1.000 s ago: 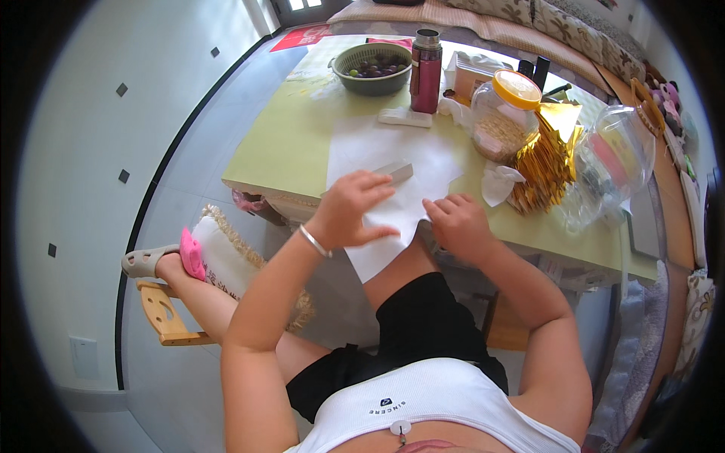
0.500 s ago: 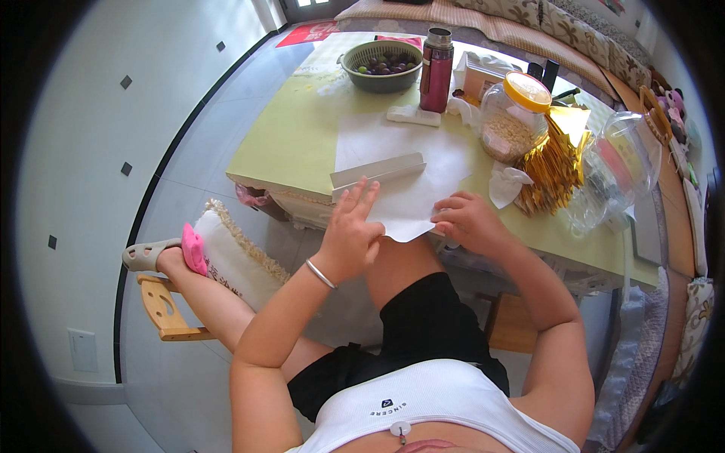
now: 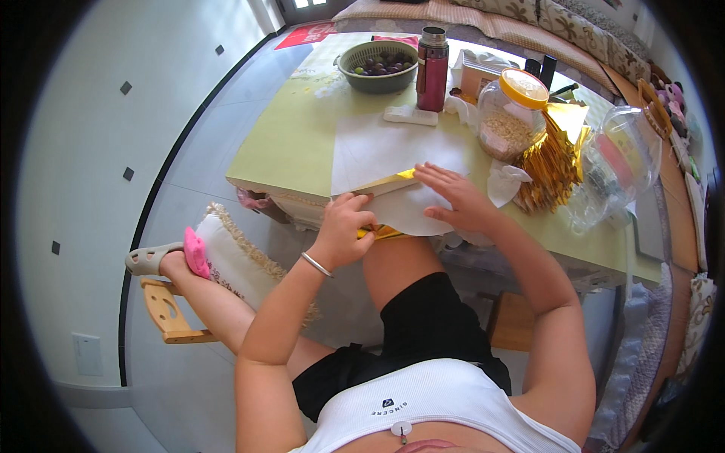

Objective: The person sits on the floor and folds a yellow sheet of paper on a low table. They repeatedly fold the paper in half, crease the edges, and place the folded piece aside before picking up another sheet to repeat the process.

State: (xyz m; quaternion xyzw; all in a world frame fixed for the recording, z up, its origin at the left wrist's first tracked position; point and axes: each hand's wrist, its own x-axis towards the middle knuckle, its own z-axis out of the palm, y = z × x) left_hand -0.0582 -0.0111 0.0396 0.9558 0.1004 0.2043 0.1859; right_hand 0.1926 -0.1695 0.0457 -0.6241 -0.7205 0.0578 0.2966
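A sheet of gold foil paper with a pale back (image 3: 411,214) lies at the near edge of the table, over a larger white sheet (image 3: 366,147). Gold shows along its folded far edge and again at its near edge. Curled at the left end of the foil paper, my left hand (image 3: 343,230) pinches its near edge between thumb and fingers. My right hand (image 3: 457,198) rests its stretched fingertips by the right end of the far fold, thumb apart. My left fingers hide part of the paper's left side.
Beyond the sheet lie a white tube-like item (image 3: 410,115), a basket of grapes (image 3: 377,72) and a dark red flask (image 3: 432,75). On the right stand a yellow-lidded jar of oats (image 3: 510,121), a bundle of gold folded paper (image 3: 551,166), crumpled tissue (image 3: 506,183) and a clear plastic container (image 3: 623,155).
My right hand has moved up from the near edge to the far fold. My left hand has curled and drawn slightly lower. Gold now shows at both edges of the paper.
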